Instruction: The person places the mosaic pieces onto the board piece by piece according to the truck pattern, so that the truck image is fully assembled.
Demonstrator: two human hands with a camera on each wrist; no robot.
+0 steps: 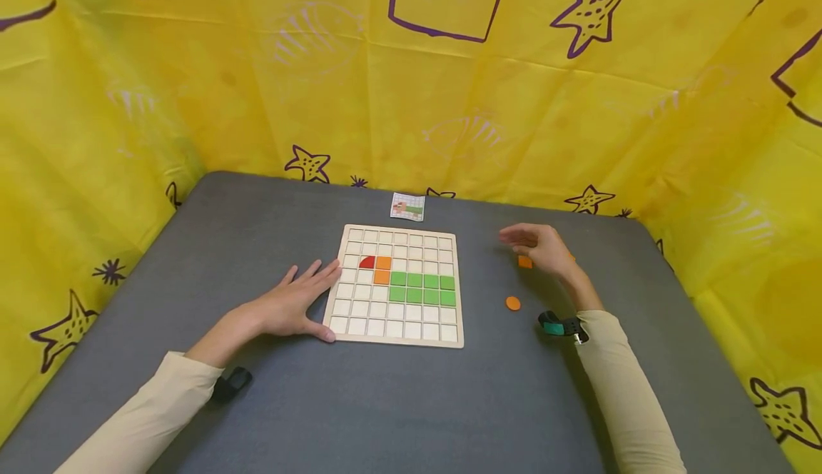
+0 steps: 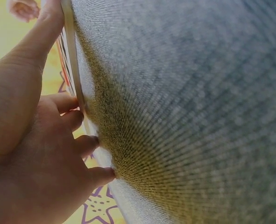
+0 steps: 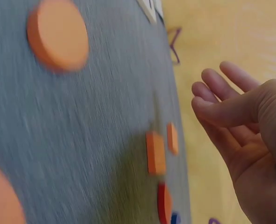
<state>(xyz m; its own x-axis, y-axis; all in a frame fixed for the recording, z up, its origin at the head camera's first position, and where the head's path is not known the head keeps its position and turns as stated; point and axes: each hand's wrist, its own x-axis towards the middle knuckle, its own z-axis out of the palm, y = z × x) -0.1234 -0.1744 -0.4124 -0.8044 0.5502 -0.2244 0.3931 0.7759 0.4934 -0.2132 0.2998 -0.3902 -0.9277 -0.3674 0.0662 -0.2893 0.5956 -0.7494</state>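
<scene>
A pale wooden grid board lies on the table. In its cells sit several green squares in two rows, two orange squares and a red quarter-round piece. My left hand rests along the board's left edge, fingers spread, thumb at the near corner. To the right of the board, my right hand hovers with loosely bent fingers and nothing in them. Below it lies an orange square; an orange disc is nearer me. The right wrist view adds a red piece beside the orange ones.
A small picture card with a coloured grid drawing lies behind the board. Yellow patterned cloth surrounds the grey table at the back and sides. A bit of blue shows low in the right wrist view.
</scene>
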